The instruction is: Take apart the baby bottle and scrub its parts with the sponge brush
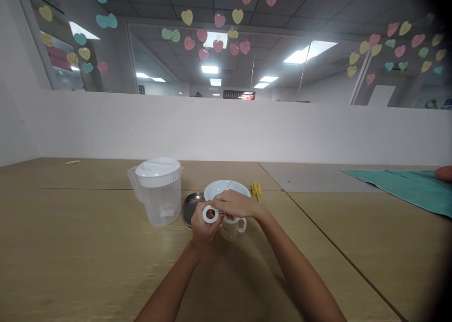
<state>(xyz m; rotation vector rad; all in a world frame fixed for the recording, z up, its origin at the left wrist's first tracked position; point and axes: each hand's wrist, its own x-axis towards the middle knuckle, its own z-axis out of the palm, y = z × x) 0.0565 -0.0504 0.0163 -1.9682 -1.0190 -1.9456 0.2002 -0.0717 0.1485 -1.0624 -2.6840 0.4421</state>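
My left hand [202, 228] is closed round a white roll-like cylinder [205, 219], whose open round end faces me. My right hand [235, 202] arches over from the right, its fingers bent down at the cylinder's far side; what they pinch, if anything, is hidden. A thin strand seems to run between the hands. Just below my right hand stands a pale mug [229, 231] with its handle to the right and reddish marks near the rim. Behind the hands lies a white plate [216, 188], partly covered. A dark metal dish [189, 210] sits left of my left hand.
A translucent lidded pitcher [160, 199] stands on the left of the wooden table [88, 251]. A yellow flower [256, 189] lies right of the plate. At the far right is a teal cloth [399, 183], with part of another person's hand [443, 173] at its edge.
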